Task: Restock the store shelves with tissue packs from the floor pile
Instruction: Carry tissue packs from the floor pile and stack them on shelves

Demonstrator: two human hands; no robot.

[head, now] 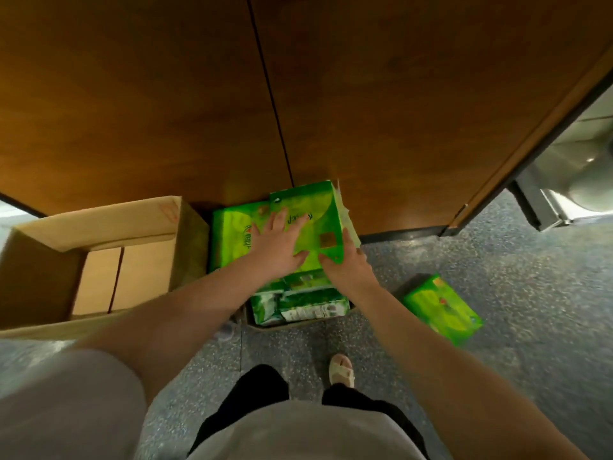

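A pile of green tissue packs lies on the floor against a wooden wall panel. My left hand (282, 240) rests flat, fingers spread, on the top green pack (311, 207). My right hand (348, 260) grips that same pack at its near right corner and edge. A second green pack (232, 237) lies just left of it, partly under my left hand. More packs (298, 300) with white and green ends sit below, nearer to me. One single green pack (441, 308) lies apart on the floor to the right.
An open, empty cardboard box (99, 260) stands on the left, touching the pile. The wooden panel (166, 94) fills the far side. The speckled grey floor (497, 260) spreads right. A metal fixture (564, 194) sits far right. My foot (341, 370) is below the pile.
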